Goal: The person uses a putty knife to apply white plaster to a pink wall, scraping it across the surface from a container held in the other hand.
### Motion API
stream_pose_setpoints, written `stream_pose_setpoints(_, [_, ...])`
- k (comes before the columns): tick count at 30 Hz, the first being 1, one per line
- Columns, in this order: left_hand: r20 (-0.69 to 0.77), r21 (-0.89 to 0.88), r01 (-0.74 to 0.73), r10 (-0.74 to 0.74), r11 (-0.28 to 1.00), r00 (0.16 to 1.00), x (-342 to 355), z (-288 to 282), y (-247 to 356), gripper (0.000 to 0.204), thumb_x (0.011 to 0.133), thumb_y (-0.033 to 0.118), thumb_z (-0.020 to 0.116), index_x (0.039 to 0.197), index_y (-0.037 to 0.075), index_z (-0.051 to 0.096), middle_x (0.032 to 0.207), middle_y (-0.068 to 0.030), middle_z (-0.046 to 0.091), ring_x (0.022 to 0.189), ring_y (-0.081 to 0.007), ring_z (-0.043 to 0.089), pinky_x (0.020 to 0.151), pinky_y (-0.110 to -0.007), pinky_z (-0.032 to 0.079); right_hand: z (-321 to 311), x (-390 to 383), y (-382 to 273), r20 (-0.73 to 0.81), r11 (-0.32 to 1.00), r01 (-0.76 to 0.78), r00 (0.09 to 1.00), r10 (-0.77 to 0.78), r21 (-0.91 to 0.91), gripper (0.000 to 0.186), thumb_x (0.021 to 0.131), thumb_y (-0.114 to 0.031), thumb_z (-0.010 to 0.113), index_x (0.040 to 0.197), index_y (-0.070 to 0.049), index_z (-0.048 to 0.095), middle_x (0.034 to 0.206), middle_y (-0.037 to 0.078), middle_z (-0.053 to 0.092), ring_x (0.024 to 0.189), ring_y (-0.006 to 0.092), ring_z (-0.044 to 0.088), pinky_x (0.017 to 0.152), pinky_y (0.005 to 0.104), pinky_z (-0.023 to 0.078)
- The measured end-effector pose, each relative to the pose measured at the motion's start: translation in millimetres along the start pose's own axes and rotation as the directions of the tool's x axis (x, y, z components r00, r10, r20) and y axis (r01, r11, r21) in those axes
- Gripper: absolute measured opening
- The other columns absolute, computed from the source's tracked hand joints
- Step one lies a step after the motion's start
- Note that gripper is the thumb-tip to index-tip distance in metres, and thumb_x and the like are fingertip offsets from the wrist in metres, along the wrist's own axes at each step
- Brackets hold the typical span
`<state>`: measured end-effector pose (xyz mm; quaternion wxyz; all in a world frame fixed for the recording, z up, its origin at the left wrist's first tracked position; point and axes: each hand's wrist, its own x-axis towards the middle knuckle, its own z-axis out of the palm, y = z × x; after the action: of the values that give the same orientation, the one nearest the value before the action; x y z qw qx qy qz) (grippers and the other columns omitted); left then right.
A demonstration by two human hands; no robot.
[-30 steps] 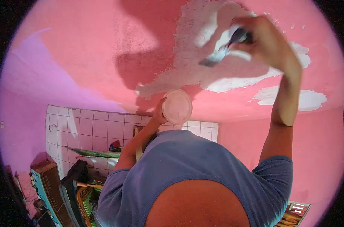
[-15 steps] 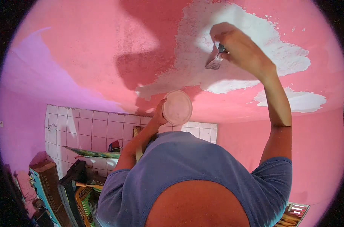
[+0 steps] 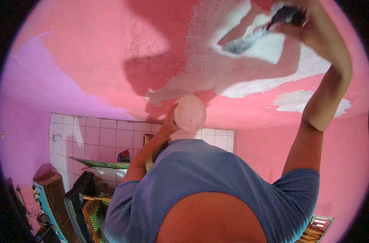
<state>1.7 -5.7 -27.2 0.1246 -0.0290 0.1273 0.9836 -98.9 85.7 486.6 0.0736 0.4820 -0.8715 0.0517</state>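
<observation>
My right hand (image 3: 314, 30) grips the dark handle of a putty knife (image 3: 243, 43) at the upper right, blurred a little by motion. The knife's wide blade is smeared with white and points left over a white putty patch (image 3: 249, 87) on the pink painted surface (image 3: 91, 44). Whether the blade touches the patch, I cannot tell. Lower and left of it, my left hand (image 3: 171, 120) is closed on the edge of a round, pale plastic container (image 3: 190, 114). What lies inside the container does not show clearly.
A smaller white patch (image 3: 292, 100) lies beyond my right forearm. White wall tiles (image 3: 99, 137) run along the lower left. Below them stand a tall brown and blue cabinet (image 3: 54, 198) and stacked chairs (image 3: 93, 218). Purple paint (image 3: 46, 77) covers the left side.
My right hand has swung up and to the right with the putty knife, its blade turning to lie longer toward the left. The left hand and container have hardly moved.
</observation>
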Motion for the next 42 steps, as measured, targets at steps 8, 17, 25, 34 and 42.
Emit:
stream_pose_setpoints(8, [0.005, 0.009, -0.002, 0.002, 1.0, 1.0, 0, 3, 4, 0.052, 0.09, 0.041, 0.041, 0.132, 0.01, 0.039, 0.13, -0.0113, 0.047, 0.117, -0.0284, 0.047, 0.096, -0.05, 0.041, 99, -24, 20, 0.134, 0.96, 0.247, 0.964, -0.23, -0.13, 0.023, 0.063, 0.005, 0.068, 0.081, 0.004, 0.055, 0.079, 0.02, 0.057, 0.075, 0.0364, 0.055, 0.066, 0.0391, 0.045])
stream_pose_setpoints(17, [0.017, 0.02, 0.007, -0.007, 1.0, 1.0, 3, 5, 2, 0.051, 0.09, 0.04, 0.041, 0.131, 0.01, 0.039, 0.129, -0.0111, 0.047, 0.116, -0.0279, 0.048, 0.096, -0.049, 0.041, 112, -6, 28, -0.03, 0.906, 0.35, 0.93, -0.367, -0.24, 0.022, 0.062, 0.007, 0.068, 0.079, 0.004, 0.053, 0.084, 0.017, 0.056, 0.081, 0.0359, 0.054, 0.071, 0.0398, 0.045])
stream_pose_setpoints(25, [0.015, 0.022, 0.006, -0.007, 1.0, 1.0, 4, 3, -4, 0.05, 0.091, 0.04, 0.04, 0.131, 0.01, 0.039, 0.129, -0.011, 0.047, 0.116, -0.0276, 0.048, 0.096, -0.049, 0.042, 36, 28, -20, 0.252, 0.991, 0.081, 0.966, -0.052, -0.108, 0.009, 0.073, 0.0, 0.067, 0.077, 0.005, 0.061, 0.07, 0.01, 0.061, 0.059, 0.0173, 0.056, 0.056, 0.0263, 0.046])
stream_pose_setpoints(34, [-0.013, 0.025, -0.023, 0.023, 0.999, 1.0, -1, -4, 0, 0.049, 0.091, 0.039, 0.04, 0.131, 0.01, 0.04, 0.129, -0.0108, 0.048, 0.116, -0.0271, 0.049, 0.095, -0.048, 0.042, 88, 11, 7, 0.074, 0.91, 0.388, 0.922, -0.381, -0.144, 0.022, 0.066, -0.005, 0.068, 0.085, -0.001, 0.058, 0.074, 0.013, 0.055, 0.073, 0.0264, 0.056, 0.066, 0.0356, 0.045])
stream_pose_setpoints(42, [0.01, 0.027, -0.008, 0.007, 1.0, 1.0, 2, 0, -4, 0.049, 0.092, 0.039, 0.04, 0.131, 0.01, 0.04, 0.129, -0.0107, 0.048, 0.116, -0.0268, 0.049, 0.095, -0.048, 0.043, 114, 18, 20, 0.084, 0.875, 0.384, 0.922, -0.377, -0.293, 0.024, 0.064, -0.008, 0.069, 0.085, -0.002, 0.059, 0.079, 0.013, 0.055, 0.081, 0.0299, 0.054, 0.072, 0.0379, 0.044])
